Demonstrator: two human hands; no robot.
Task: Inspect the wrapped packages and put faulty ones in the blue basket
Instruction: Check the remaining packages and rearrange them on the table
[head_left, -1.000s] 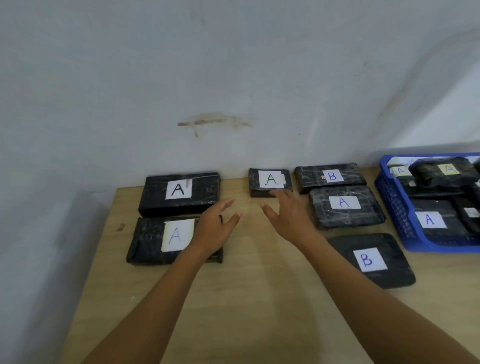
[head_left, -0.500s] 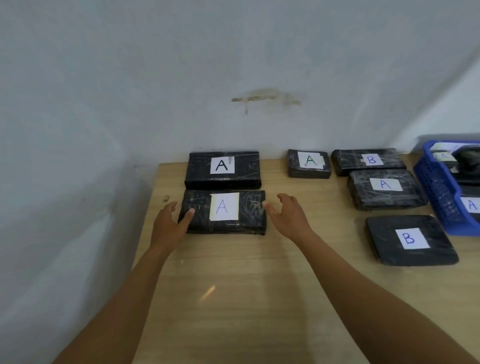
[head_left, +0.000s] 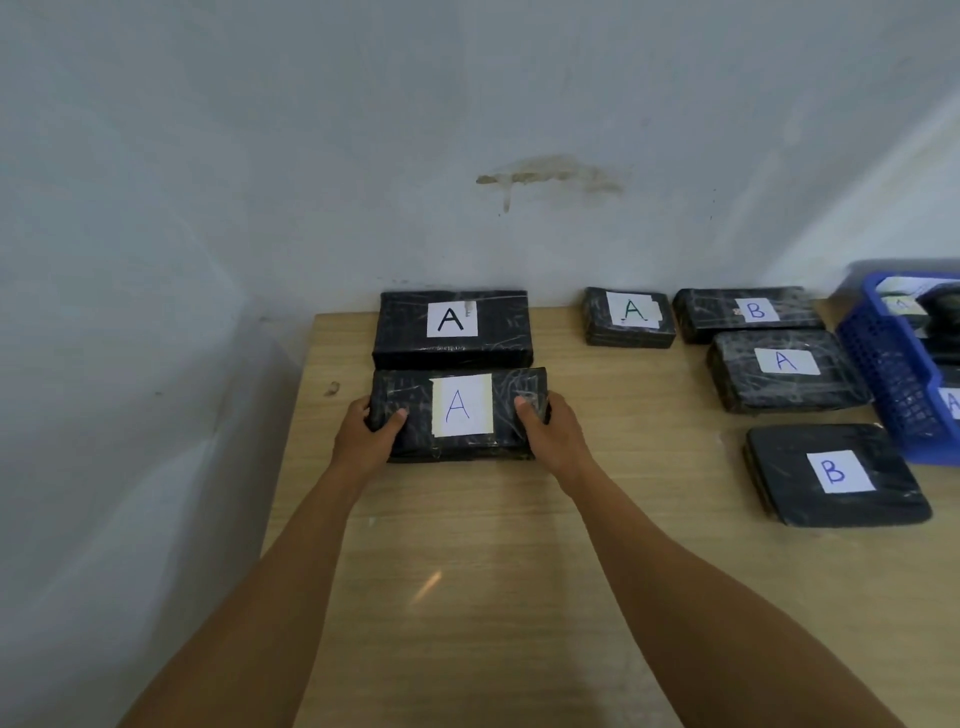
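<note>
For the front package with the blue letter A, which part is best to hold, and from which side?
Take the front package by its two short ends, one hand from each side, as the left hand and right hand grip it now. It lies flat and wide, with another package close behind.

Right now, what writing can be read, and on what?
"A" in black: back-left package
"A" in blue: front-left package
"A" in green: small package
"B" in blue: back-right package
"A" in blue: middle-right package
"B" in blue: front-right package
Labels in blue basket: blurred or cut off, unreadable.
</note>
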